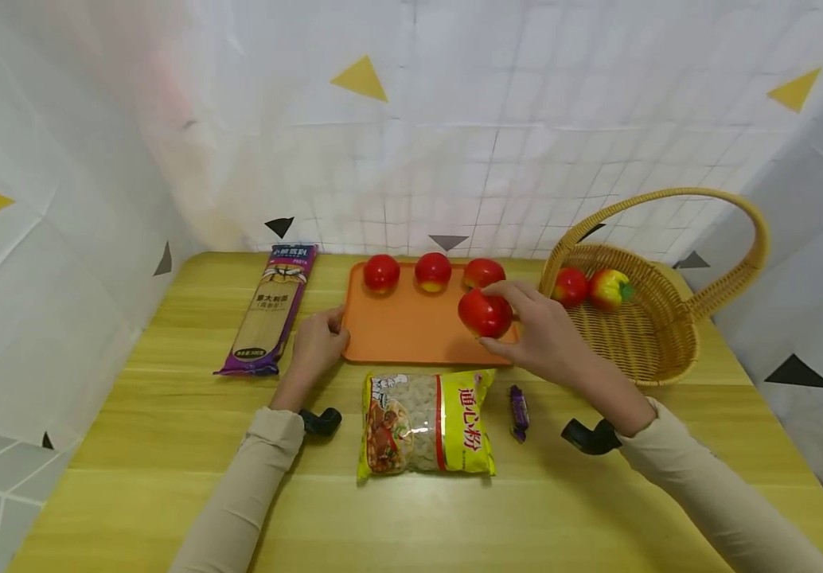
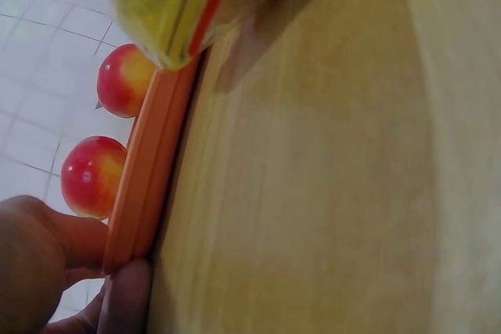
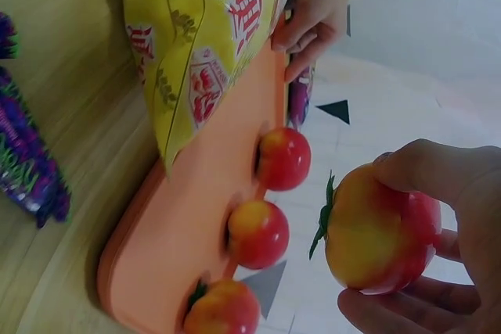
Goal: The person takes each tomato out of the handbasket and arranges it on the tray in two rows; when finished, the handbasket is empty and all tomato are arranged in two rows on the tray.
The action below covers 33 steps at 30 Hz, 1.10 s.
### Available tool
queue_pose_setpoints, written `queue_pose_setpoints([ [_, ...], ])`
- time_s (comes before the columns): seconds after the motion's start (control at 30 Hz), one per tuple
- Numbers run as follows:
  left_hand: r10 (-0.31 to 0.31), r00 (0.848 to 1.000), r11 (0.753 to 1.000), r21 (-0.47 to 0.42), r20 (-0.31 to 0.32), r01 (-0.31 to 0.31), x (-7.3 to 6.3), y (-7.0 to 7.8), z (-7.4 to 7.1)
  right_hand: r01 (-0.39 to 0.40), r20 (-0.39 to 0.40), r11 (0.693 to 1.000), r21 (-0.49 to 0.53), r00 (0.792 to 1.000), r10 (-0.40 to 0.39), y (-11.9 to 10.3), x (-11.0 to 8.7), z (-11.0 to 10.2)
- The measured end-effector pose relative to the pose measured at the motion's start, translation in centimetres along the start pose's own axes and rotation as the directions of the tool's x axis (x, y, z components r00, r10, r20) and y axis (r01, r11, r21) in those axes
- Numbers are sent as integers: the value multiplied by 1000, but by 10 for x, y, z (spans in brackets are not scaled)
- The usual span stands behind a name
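My right hand (image 1: 544, 334) holds a red-and-yellow tomato (image 1: 485, 313) between thumb and fingers, above the right part of an orange tray (image 1: 404, 338). Green leaves show at the tomato's top (image 3: 376, 232) in the right wrist view. At the tray's left edge, my left hand (image 1: 320, 344) pinches the rim, thumb and fingers on either side of it in the left wrist view. Along the tray's back sit two round red fruits, one at the left (image 1: 381, 274) and one in the middle (image 1: 433, 271). Another tomato (image 1: 484, 272) with green leaves sits at the right.
A wicker basket (image 1: 662, 350) with a tall handle stands right of the tray, holding a red fruit (image 1: 571, 286) and a red-yellow one (image 1: 610, 290) with a green top. A pasta bag (image 1: 422, 423) and purple-wrapped candy (image 1: 519, 414) lie in front; a spaghetti pack (image 1: 268, 310) lies left.
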<state>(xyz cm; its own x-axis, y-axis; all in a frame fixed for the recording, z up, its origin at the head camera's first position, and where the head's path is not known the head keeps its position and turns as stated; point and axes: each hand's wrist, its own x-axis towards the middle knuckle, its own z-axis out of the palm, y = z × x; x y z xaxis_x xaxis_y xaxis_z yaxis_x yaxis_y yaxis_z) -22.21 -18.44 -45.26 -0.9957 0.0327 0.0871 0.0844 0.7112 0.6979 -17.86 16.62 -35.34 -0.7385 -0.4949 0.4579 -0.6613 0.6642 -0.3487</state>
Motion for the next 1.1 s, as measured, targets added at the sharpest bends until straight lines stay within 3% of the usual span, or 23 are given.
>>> queue_pose_setpoints([
  [0.33, -14, 1000, 1000, -12, -7, 14, -1, 0, 0, 22, 100, 994, 103, 994, -33, -9, 25, 18],
  [0.6, -20, 1000, 1000, -6, -2, 20, -1, 0, 1, 31, 137, 998, 58, 990, -39, -12, 42, 33],
  [0.8, -10, 1000, 1000, 11, -19, 11, -1, 0, -2, 56, 168, 994, 90, 983, -70, -14, 60, 48],
  [1.1, 8, 1000, 1000, 14, -13, -8, -2, -1, 0, 1, 290, 996, 93, 957, -28, -17, 85, 72],
])
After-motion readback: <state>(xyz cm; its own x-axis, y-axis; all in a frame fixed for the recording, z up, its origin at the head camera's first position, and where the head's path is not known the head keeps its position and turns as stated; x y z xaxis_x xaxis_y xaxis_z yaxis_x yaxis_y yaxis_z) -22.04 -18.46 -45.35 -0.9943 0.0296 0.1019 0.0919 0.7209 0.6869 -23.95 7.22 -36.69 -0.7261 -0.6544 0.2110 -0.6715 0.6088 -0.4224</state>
